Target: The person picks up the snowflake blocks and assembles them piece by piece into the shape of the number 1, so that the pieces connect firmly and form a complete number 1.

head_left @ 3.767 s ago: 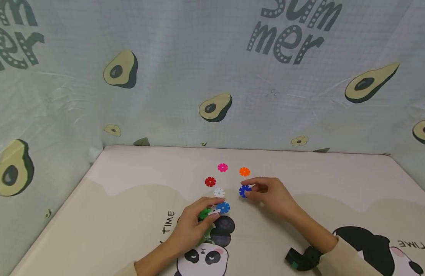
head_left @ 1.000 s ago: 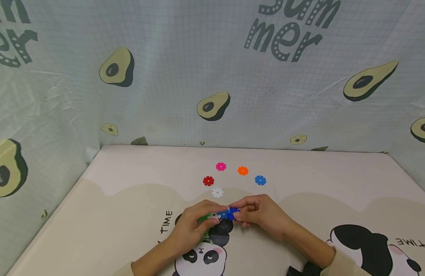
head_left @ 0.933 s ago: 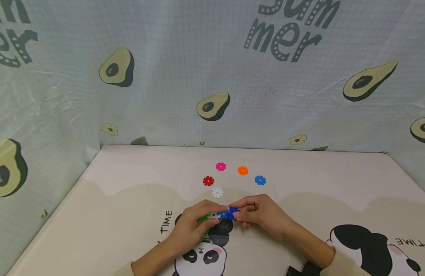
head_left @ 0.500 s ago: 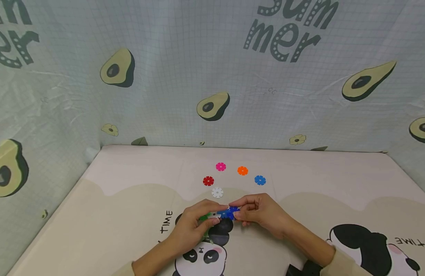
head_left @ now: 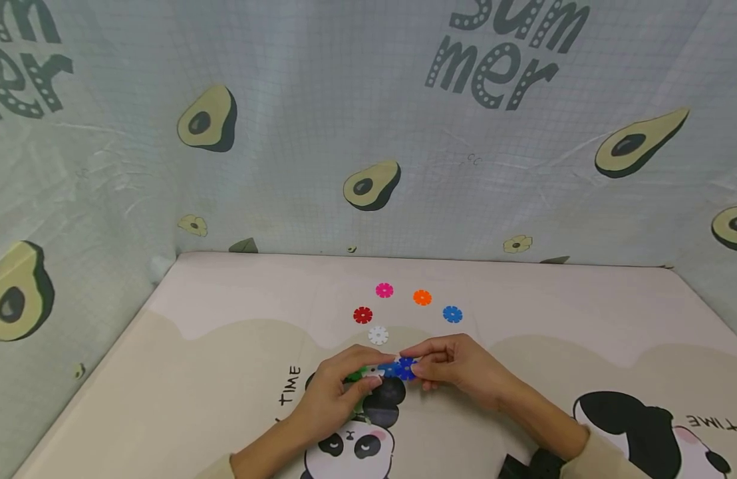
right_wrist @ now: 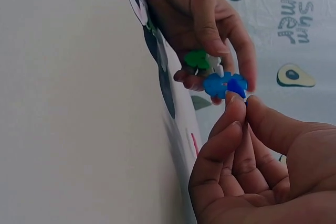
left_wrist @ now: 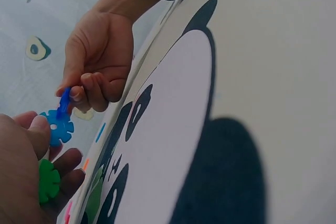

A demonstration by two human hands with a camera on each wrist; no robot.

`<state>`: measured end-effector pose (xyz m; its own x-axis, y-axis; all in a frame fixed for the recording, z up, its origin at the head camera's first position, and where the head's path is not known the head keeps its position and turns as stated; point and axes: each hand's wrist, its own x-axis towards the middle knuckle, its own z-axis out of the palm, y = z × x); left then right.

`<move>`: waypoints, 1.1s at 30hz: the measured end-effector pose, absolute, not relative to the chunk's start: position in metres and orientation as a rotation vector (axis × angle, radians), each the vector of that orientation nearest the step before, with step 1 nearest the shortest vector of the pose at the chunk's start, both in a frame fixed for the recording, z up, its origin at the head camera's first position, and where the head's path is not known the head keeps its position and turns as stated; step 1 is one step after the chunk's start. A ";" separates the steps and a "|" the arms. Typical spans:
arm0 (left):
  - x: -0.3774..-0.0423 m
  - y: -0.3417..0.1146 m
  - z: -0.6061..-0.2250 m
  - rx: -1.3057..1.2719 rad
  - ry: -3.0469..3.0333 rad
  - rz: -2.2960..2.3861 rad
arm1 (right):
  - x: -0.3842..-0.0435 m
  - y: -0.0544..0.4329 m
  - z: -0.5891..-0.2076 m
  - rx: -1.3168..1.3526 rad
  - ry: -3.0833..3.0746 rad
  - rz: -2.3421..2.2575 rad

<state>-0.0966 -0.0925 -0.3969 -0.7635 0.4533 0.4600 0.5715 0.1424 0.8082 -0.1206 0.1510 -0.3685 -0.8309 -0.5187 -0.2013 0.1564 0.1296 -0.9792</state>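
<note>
My left hand grips a short chain of flat, notched snowflake building discs: a green disc, a white disc partly covered by fingers, and a light blue disc at the right end. Between thumb and index finger, my right hand pinches a dark blue disc. In the left wrist view that disc stands edge-on, crosswise to the light blue one, its edge at the notches. Both hands are close together over the printed panda on the table cover.
Beyond the hands lie loose discs: white, red, pink, orange and blue. An avocado-print curtain stands along the table's far edge. A black device is at the right wrist.
Since the oldest frame, my right hand has brought the dark blue disc left and nearer, to the chain's end, uncovering the loose blue disc. During the last second the hands have barely moved.
</note>
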 end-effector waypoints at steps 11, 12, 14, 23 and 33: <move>-0.096 -0.093 -0.397 -0.992 -2.310 -1.693 | -0.121 0.150 -0.365 -0.341 1.842 -1.789; -0.097 -0.093 -0.397 -0.995 -2.300 -1.680 | -0.120 0.149 -0.365 -0.341 1.842 -1.793; -0.097 -0.093 -0.398 -0.999 -2.286 -1.665 | -0.119 0.147 -0.366 -0.339 1.844 -1.803; -0.100 -0.093 -0.399 -1.008 -2.233 -1.616 | -0.112 0.137 -0.373 -0.313 1.868 -1.845; -0.101 -0.091 -0.402 -0.989 -2.216 -1.522 | -0.106 0.133 -0.374 -0.288 1.831 -1.849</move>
<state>-0.1010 -0.0911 -0.4021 -0.7279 0.3786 0.5717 0.6695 0.2124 0.7118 -0.1064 0.1326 -0.3737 -0.8434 -0.4968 -0.2047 0.2096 0.0467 -0.9767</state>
